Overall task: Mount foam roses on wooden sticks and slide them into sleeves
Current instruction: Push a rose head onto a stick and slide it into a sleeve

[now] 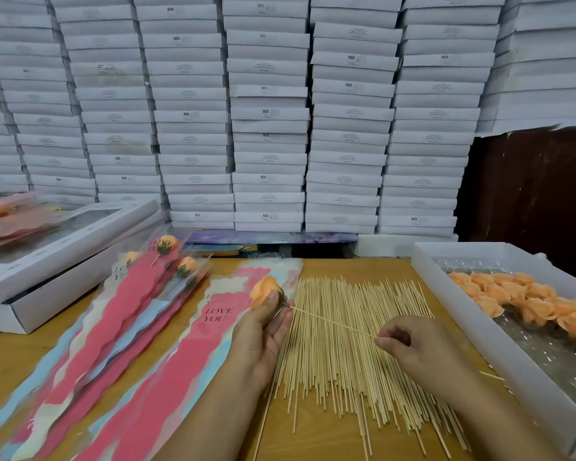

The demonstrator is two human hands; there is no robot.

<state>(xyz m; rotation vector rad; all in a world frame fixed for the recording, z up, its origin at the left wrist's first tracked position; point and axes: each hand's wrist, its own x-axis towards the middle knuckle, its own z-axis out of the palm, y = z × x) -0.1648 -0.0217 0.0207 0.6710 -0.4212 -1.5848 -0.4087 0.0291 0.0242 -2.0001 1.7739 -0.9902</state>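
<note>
My left hand grips an orange foam rose above the sleeves, thumb on its petals. A thin wooden stick runs from the rose's green base to my right hand, which pinches its far end. Beneath both hands lies a spread heap of wooden sticks. Pink and blue "LOVE YOU" sleeves lie flat to the left. Further left, several filled sleeves hold orange roses on sticks.
A white tray at the right holds several loose orange roses. A windowed white box sits at the left with more wrapped roses behind it. Stacked white boxes wall the back of the wooden table.
</note>
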